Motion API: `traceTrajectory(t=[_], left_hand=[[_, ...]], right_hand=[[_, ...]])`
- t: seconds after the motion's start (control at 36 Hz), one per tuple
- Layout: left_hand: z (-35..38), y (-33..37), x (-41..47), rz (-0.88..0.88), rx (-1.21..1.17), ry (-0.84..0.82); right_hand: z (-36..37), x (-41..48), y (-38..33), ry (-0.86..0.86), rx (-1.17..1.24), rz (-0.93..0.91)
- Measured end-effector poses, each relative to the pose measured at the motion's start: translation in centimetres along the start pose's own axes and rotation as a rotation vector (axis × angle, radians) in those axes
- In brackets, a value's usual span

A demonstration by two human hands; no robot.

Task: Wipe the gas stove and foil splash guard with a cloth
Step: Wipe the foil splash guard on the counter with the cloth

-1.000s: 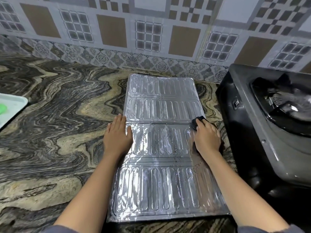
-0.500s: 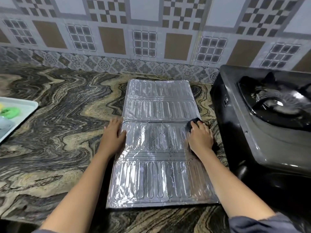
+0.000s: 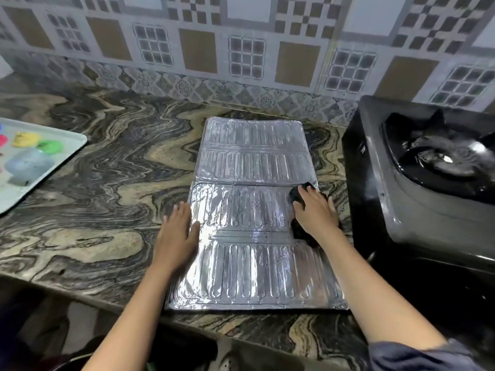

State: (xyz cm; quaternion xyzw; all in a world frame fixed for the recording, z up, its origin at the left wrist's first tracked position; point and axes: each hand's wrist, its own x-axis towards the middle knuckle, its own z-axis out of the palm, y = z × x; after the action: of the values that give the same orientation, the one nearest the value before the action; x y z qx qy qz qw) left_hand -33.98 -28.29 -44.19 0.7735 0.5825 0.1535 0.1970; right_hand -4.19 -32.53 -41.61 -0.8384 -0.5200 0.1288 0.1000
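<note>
The silver foil splash guard [image 3: 249, 215] lies flat on the marbled counter, unfolded into ribbed panels. My left hand [image 3: 178, 232] rests flat on its left edge, fingers straight, thumb on the foil. My right hand [image 3: 314, 212] presses a dark cloth [image 3: 298, 195] onto the guard's right edge, near the middle fold. The cloth shows ahead of my fingers and under my wrist. The black gas stove [image 3: 417, 188] stands to the right, its burner [image 3: 442, 158] in view.
A pale tray [image 3: 68, 156] with coloured round items sits at the far left. The patterned tiled wall [image 3: 241, 49] runs along the back. The counter's front edge [image 3: 88, 295] crosses the lower left, with dark space below it.
The view has pulled back and tilted, showing more of the tray and counter edge. My right hand with the cloth stays at the guard's right edge; my left hand keeps to the left edge.
</note>
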Motion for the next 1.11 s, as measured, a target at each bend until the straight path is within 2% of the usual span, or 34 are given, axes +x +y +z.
traceTrajectory(t=[0.06,0.19,0.39,0.58,1.11], left_hand=[[0.0,-0.1,0.1,0.004,0.008,-0.016],[-0.5,-0.4,-0.3,-0.006,0.026,-0.035],[-0.2,-1.8,-2.4,-0.023,0.080,-0.032],[0.7,-2.0,-2.5,-0.017,0.246,0.015],[0.5,-1.7,-2.7,-0.039,0.222,0.001]], right_hand=[[0.3,-0.1,0.5,0.074,-0.027,-0.035],[1.2,-0.2,1.2,0.137,0.009,-0.098],[2.2,-0.2,0.5,0.246,0.094,-0.020],[3.3,-0.4,-1.1,0.331,0.163,0.070],[5.6,-1.2,-8.3,0.236,0.186,-0.011]])
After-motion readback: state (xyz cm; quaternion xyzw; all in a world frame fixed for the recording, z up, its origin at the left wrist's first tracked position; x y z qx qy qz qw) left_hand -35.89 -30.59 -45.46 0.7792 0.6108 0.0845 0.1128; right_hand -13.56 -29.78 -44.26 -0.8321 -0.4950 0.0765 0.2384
